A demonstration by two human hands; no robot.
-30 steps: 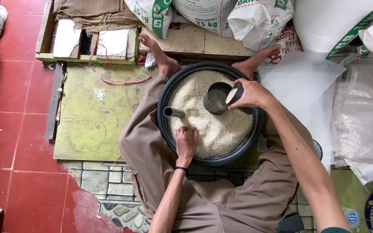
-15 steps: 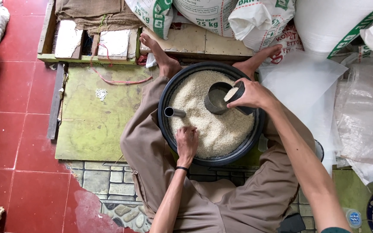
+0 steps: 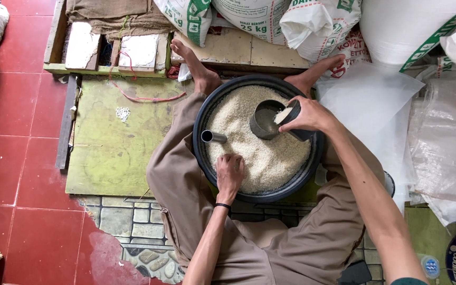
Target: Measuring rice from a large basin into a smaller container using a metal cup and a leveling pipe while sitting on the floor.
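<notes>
Over the black basin [image 3: 202, 122] between your knees, your right hand [image 3: 308, 114] grips a metal scoop [image 3: 266, 122] holding a little rice. Your left hand [image 3: 230, 171] rests, fingers curled, in the rice [image 3: 275, 158]. White sacks [image 3: 254, 16] stand beyond your feet.

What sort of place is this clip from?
Probably a rice shop or grain storeroom: big white sacks are stacked on a wooden pallet, and a person sits on the floor at a black basin full of rice.
</notes>
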